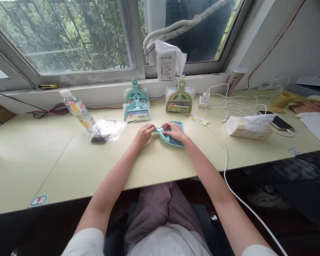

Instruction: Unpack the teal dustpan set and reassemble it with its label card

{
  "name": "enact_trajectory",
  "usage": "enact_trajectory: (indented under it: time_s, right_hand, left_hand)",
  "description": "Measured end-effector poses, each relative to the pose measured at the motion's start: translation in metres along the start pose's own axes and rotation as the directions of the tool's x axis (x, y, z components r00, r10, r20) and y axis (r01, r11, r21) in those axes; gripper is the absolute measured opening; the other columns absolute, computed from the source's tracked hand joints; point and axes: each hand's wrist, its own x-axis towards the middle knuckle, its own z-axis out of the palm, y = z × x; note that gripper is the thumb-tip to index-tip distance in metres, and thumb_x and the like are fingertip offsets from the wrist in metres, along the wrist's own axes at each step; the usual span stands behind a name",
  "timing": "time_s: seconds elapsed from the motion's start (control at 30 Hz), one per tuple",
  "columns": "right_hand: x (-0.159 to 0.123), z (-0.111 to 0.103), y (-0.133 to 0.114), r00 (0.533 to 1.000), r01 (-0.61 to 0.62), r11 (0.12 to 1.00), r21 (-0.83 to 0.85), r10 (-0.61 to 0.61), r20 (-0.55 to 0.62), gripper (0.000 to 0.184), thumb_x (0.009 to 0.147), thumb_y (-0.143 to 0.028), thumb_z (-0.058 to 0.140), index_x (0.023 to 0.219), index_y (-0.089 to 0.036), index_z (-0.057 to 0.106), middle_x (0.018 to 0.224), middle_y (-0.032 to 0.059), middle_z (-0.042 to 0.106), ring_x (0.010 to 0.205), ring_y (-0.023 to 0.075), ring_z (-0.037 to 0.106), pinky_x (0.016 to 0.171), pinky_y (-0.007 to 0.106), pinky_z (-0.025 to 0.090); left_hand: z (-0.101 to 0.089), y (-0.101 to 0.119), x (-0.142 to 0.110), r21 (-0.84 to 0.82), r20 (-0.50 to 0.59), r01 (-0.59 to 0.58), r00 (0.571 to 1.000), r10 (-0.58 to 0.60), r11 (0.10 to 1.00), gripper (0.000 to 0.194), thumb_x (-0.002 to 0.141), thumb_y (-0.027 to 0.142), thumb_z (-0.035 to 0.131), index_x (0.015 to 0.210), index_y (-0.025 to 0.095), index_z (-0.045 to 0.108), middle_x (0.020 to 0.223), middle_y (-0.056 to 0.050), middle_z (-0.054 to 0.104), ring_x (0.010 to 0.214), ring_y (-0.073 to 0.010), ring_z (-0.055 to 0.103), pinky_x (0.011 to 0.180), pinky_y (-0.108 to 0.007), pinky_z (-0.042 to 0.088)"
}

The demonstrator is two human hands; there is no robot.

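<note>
A teal mini dustpan with a small brush nested in it lies on the table, handle pointing left. At the handle's end, my left hand has its fingers closed on the tip. My right hand reaches over the pan, thumb and fingers gripping the brush near the neck of the handle. Behind my hands, wrapped teal dustpan sets lean by the sill, next to wrapped green dustpan sets. A loose yellow-green label card rests to the right of the pan.
To the left are a tilted drink bottle, crumpled clear plastic and a dark phone-like object. A tissue pack, white cables and a phone lie right. Another person's hands rest at the far right.
</note>
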Motion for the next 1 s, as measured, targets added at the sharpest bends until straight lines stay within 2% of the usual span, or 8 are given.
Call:
enact_trajectory:
  time_s: [0.13, 0.2, 0.33, 0.47, 0.57, 0.73, 0.83, 1.0]
  right_hand:
    - [0.000, -0.002, -0.001, 1.000, -0.026, 1.000, 0.012, 0.027, -0.012, 0.027, 0.071, -0.016, 0.072, 0.097, -0.022, 0.069, 0.089, 0.0005, 0.073, 0.090, 0.0166, 0.067, 0.085, 0.029, 0.047]
    - [0.000, -0.003, -0.002, 0.999, -0.029, 1.000, -0.003, 0.029, -0.021, 0.026, 0.070, -0.016, 0.072, 0.096, -0.022, 0.070, 0.089, 0.0008, 0.074, 0.089, 0.0168, 0.068, 0.085, 0.029, 0.047]
    - [0.000, -0.004, -0.002, 1.000, -0.017, 1.000, 0.009, 0.017, -0.021, 0.026, 0.069, -0.014, 0.072, 0.095, -0.021, 0.071, 0.088, 0.0015, 0.074, 0.090, 0.0175, 0.068, 0.086, 0.030, 0.048]
    - [0.002, -0.004, -0.001, 1.000, 0.003, 1.000, -0.007, -0.003, 0.006, 0.027, 0.070, -0.014, 0.072, 0.096, -0.022, 0.071, 0.092, 0.0019, 0.074, 0.092, 0.0179, 0.068, 0.089, 0.032, 0.048]
    - [0.003, -0.004, -0.001, 1.000, 0.002, 0.998, -0.056, -0.001, 0.017, 0.030, 0.069, -0.015, 0.073, 0.098, -0.021, 0.071, 0.093, 0.0024, 0.074, 0.094, 0.0188, 0.068, 0.090, 0.034, 0.046]
    - [0.003, -0.003, 0.000, 1.000, -0.010, 0.997, -0.070, 0.012, 0.019, 0.029, 0.070, -0.018, 0.074, 0.098, -0.023, 0.072, 0.090, 0.0010, 0.075, 0.093, 0.0189, 0.068, 0.089, 0.033, 0.047]
    - [0.002, -0.002, 0.001, 1.000, 0.011, 0.999, -0.040, -0.010, 0.023, 0.022, 0.072, -0.020, 0.073, 0.094, -0.022, 0.073, 0.092, 0.0012, 0.075, 0.091, 0.0186, 0.068, 0.088, 0.032, 0.048]
    - [0.000, -0.001, -0.004, 0.998, 0.028, 0.998, -0.054, -0.025, 0.054, 0.026, 0.073, -0.022, 0.073, 0.099, -0.023, 0.072, 0.091, 0.0011, 0.074, 0.093, 0.0192, 0.067, 0.093, 0.035, 0.044]
  left_hand:
    - [-0.005, 0.009, 0.001, 0.042, 0.017, -0.075, 0.997, 0.075, 0.996, 0.039, 0.087, 0.006, 0.042, 0.116, 0.022, 0.062, 0.125, -0.009, 0.061, 0.120, -0.0231, 0.053, 0.104, -0.043, 0.042]
    - [-0.006, 0.010, 0.001, 0.034, 0.034, -0.089, 0.996, 0.088, 0.995, 0.039, 0.089, 0.007, 0.042, 0.118, 0.022, 0.062, 0.126, -0.009, 0.062, 0.120, -0.0224, 0.054, 0.102, -0.041, 0.045]
    - [-0.003, 0.010, 0.001, -0.004, 0.083, -0.022, 0.996, 0.022, 1.000, 0.040, 0.091, 0.007, 0.041, 0.120, 0.024, 0.063, 0.125, -0.006, 0.064, 0.114, -0.0201, 0.060, 0.091, -0.034, 0.052]
    - [0.000, 0.014, 0.001, -0.029, 0.112, 0.053, 0.992, -0.049, 0.998, 0.042, 0.088, 0.004, 0.045, 0.117, 0.026, 0.064, 0.128, -0.006, 0.063, 0.117, -0.0197, 0.061, 0.093, -0.033, 0.051]
    - [-0.003, 0.019, 0.004, 0.017, 0.152, 0.051, 0.987, -0.053, 0.999, 0.043, 0.086, 0.000, 0.044, 0.116, 0.023, 0.064, 0.126, -0.007, 0.064, 0.116, -0.0200, 0.061, 0.095, -0.032, 0.050]
    - [-0.011, 0.021, 0.008, 0.094, 0.212, 0.041, 0.975, -0.060, 0.995, 0.041, 0.084, -0.001, 0.038, 0.107, 0.018, 0.066, 0.109, -0.010, 0.070, 0.094, -0.0215, 0.069, 0.076, -0.029, 0.052]
    - [-0.012, 0.018, 0.008, 0.086, 0.200, 0.086, 0.975, -0.102, 0.993, 0.039, 0.085, 0.001, 0.037, 0.105, 0.017, 0.065, 0.099, -0.010, 0.071, 0.083, -0.0208, 0.070, 0.070, -0.027, 0.050]
    - [-0.011, 0.009, 0.002, 0.046, 0.105, 0.063, 0.992, -0.068, 0.997, 0.035, 0.089, 0.005, 0.038, 0.109, 0.019, 0.063, 0.114, -0.010, 0.068, 0.101, -0.0201, 0.067, 0.083, -0.029, 0.052]
